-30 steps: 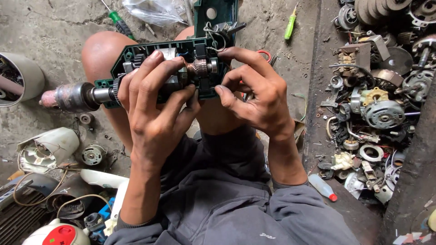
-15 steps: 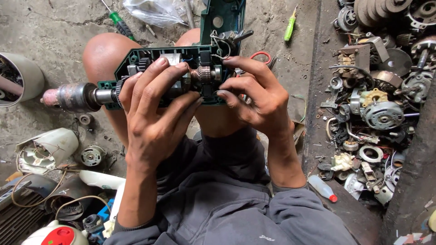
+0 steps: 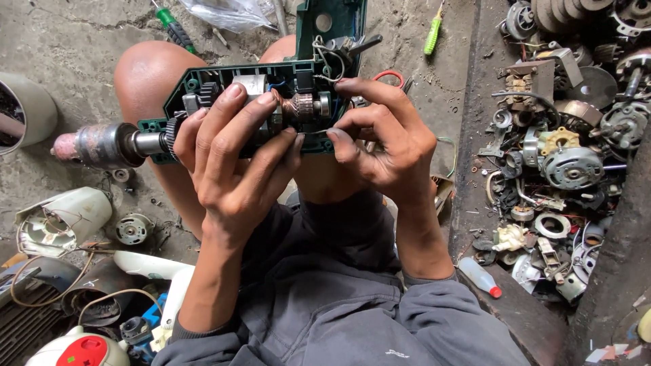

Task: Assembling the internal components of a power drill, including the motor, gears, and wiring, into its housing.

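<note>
While the left hand (image 3: 234,152) wraps its fingers over the opened green drill (image 3: 258,102), the right hand (image 3: 383,146) pinches its fingertips at the copper commutator (image 3: 303,106). Beyond the fingers, a clear plastic bag (image 3: 227,13) lies on bare concrete; a small white red-capped bottle (image 3: 478,276) sits beside the right forearm.

An opened green drill (image 3: 271,102) lies sideways over the knees, chuck pointing left, motor exposed.

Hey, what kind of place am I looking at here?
Probably a small repair workshop for power tools: an opened drill in both hands, a pile of motor parts on the right, and screwdrivers on the concrete floor.
</note>
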